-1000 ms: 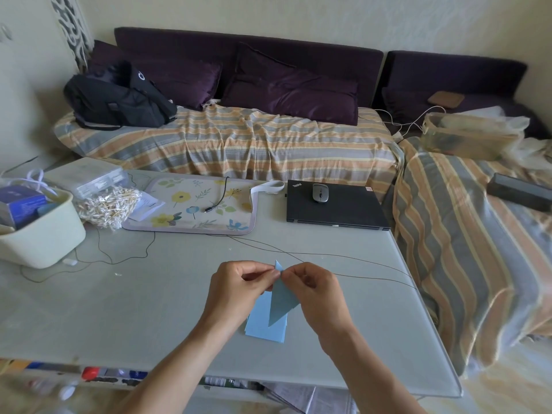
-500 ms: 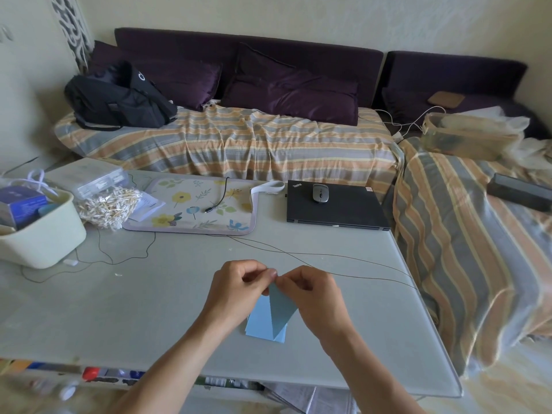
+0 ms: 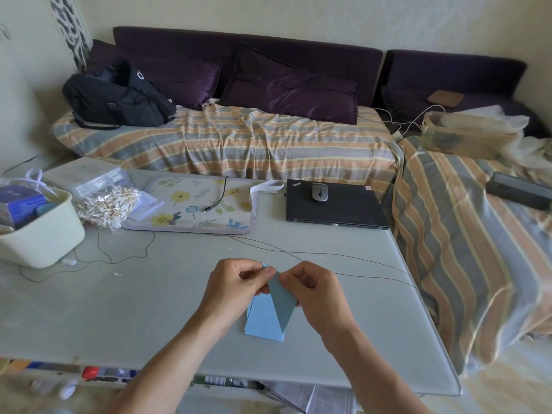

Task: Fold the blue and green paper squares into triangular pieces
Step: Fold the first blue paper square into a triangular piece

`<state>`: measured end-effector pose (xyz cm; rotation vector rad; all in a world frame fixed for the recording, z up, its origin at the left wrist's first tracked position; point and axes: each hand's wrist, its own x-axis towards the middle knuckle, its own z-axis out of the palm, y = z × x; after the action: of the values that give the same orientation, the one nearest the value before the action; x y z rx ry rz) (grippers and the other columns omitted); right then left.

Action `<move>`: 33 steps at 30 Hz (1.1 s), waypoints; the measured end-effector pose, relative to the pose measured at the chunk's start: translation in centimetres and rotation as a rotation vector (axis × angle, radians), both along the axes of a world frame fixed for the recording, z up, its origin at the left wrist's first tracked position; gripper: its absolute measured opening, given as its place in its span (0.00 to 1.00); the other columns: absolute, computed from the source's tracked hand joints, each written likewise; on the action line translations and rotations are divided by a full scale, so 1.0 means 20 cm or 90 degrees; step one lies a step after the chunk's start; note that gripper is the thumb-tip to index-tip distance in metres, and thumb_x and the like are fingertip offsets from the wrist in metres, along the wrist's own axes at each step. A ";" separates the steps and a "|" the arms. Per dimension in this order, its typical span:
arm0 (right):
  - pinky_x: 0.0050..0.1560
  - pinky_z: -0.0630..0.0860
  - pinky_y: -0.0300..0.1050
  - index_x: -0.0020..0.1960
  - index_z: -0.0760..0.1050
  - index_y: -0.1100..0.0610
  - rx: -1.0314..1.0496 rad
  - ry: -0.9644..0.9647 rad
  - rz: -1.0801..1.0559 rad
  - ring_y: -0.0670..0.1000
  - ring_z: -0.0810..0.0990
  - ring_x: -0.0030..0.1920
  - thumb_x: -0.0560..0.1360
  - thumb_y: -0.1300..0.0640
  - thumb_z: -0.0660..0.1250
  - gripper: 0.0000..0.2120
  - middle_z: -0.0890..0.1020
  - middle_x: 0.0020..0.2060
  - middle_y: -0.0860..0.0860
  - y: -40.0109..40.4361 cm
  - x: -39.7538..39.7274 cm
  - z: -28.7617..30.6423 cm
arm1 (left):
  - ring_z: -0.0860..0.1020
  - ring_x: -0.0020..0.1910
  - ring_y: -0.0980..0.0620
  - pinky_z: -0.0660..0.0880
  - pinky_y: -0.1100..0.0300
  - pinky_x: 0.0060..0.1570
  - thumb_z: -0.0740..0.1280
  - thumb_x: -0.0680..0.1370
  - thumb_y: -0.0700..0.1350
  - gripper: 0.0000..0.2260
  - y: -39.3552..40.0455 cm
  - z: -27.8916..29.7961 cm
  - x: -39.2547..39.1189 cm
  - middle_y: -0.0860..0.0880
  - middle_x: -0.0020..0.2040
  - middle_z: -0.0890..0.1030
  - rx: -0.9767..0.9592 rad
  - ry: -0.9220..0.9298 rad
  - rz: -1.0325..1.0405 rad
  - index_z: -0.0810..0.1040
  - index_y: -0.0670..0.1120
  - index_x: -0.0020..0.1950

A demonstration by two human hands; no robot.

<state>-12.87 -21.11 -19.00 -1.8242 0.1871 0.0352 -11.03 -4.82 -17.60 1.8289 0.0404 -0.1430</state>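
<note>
I see lower centre of frame: blue paper over the pale table | left hand pinching its top corner | right hand pinching the same tip, fingers curled | darker flap hangs point-down over lighter sheet | laptop upper right of table

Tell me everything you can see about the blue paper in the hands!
The blue paper is light blue, thin and smooth. A darker, shaded flap folds across it into a long triangle, point at the top. The left hand and right hand pinch that top corner. Its lower edge looks to rest on the pale table, near the front edge.
</note>
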 end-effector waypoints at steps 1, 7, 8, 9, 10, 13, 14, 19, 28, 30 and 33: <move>0.42 0.77 0.51 0.39 0.81 0.52 0.014 0.000 0.003 0.50 0.79 0.36 0.76 0.52 0.72 0.07 0.85 0.37 0.55 0.00 0.00 0.00 | 0.86 0.44 0.44 0.81 0.45 0.56 0.74 0.78 0.46 0.06 0.00 0.00 0.00 0.47 0.39 0.87 -0.006 0.000 -0.002 0.88 0.48 0.43; 0.44 0.80 0.48 0.43 0.83 0.57 0.064 0.021 -0.010 0.48 0.78 0.35 0.78 0.58 0.70 0.07 0.84 0.35 0.54 0.00 0.00 0.02 | 0.84 0.41 0.50 0.80 0.49 0.57 0.74 0.77 0.46 0.06 0.02 0.01 0.02 0.45 0.40 0.87 -0.052 0.037 0.061 0.88 0.48 0.42; 0.43 0.79 0.47 0.43 0.83 0.57 0.063 0.020 -0.008 0.48 0.78 0.34 0.79 0.59 0.69 0.07 0.83 0.33 0.52 0.00 0.00 0.03 | 0.84 0.41 0.50 0.80 0.50 0.56 0.74 0.77 0.46 0.05 0.03 0.01 0.02 0.45 0.40 0.87 -0.057 0.043 0.068 0.88 0.49 0.42; 0.43 0.78 0.47 0.43 0.82 0.57 0.059 0.018 -0.006 0.48 0.77 0.34 0.79 0.59 0.69 0.06 0.82 0.33 0.50 0.00 0.00 0.03 | 0.84 0.41 0.50 0.80 0.51 0.55 0.74 0.77 0.46 0.05 0.03 0.01 0.02 0.45 0.40 0.87 -0.064 0.049 0.073 0.88 0.49 0.43; 0.43 0.78 0.48 0.43 0.82 0.57 0.054 0.017 -0.005 0.48 0.78 0.34 0.78 0.59 0.69 0.06 0.83 0.33 0.50 0.00 0.00 0.02 | 0.84 0.41 0.50 0.80 0.53 0.54 0.74 0.77 0.46 0.05 0.03 0.01 0.02 0.45 0.40 0.87 -0.068 0.053 0.077 0.89 0.48 0.44; 0.44 0.79 0.49 0.42 0.82 0.55 0.044 0.015 -0.005 0.48 0.78 0.34 0.78 0.59 0.69 0.07 0.83 0.32 0.49 0.01 0.00 0.02 | 0.83 0.39 0.53 0.79 0.57 0.50 0.74 0.77 0.46 0.05 0.03 0.00 0.02 0.45 0.40 0.87 -0.065 0.048 0.080 0.88 0.47 0.44; 0.44 0.79 0.49 0.42 0.82 0.56 0.044 0.014 -0.006 0.48 0.78 0.34 0.78 0.60 0.69 0.07 0.83 0.32 0.49 0.01 0.00 0.02 | 0.82 0.38 0.54 0.78 0.57 0.50 0.73 0.78 0.46 0.06 0.03 0.00 0.02 0.44 0.40 0.87 -0.061 0.044 0.077 0.88 0.46 0.44; 0.45 0.80 0.52 0.43 0.82 0.56 0.043 0.007 -0.021 0.48 0.79 0.34 0.78 0.59 0.68 0.06 0.84 0.34 0.51 0.01 0.00 0.03 | 0.82 0.40 0.55 0.80 0.63 0.49 0.70 0.80 0.42 0.04 0.01 0.01 0.01 0.47 0.42 0.85 -0.120 0.060 0.064 0.86 0.45 0.50; 0.49 0.81 0.58 0.42 0.82 0.54 0.024 0.006 -0.075 0.48 0.78 0.34 0.78 0.56 0.68 0.07 0.85 0.37 0.55 0.00 0.00 0.02 | 0.85 0.42 0.48 0.80 0.56 0.48 0.56 0.78 0.33 0.13 0.01 0.05 0.02 0.45 0.40 0.86 -0.221 0.143 0.104 0.80 0.41 0.48; 0.49 0.81 0.58 0.41 0.82 0.53 0.020 0.010 -0.085 0.48 0.78 0.34 0.77 0.56 0.69 0.07 0.85 0.36 0.54 0.00 0.00 0.02 | 0.85 0.41 0.48 0.79 0.57 0.46 0.58 0.79 0.33 0.11 0.02 0.05 0.03 0.47 0.38 0.84 -0.234 0.152 0.111 0.79 0.42 0.46; 0.49 0.81 0.59 0.41 0.81 0.53 0.018 0.015 -0.073 0.48 0.79 0.35 0.77 0.55 0.69 0.07 0.85 0.36 0.54 0.00 0.00 0.02 | 0.85 0.43 0.49 0.80 0.57 0.47 0.63 0.80 0.35 0.08 0.02 0.05 0.02 0.46 0.43 0.85 -0.232 0.151 0.079 0.81 0.43 0.48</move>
<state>-12.83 -21.07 -18.64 -1.7825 0.3067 -0.0213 -10.55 -4.46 -16.68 1.4350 0.2758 -0.2616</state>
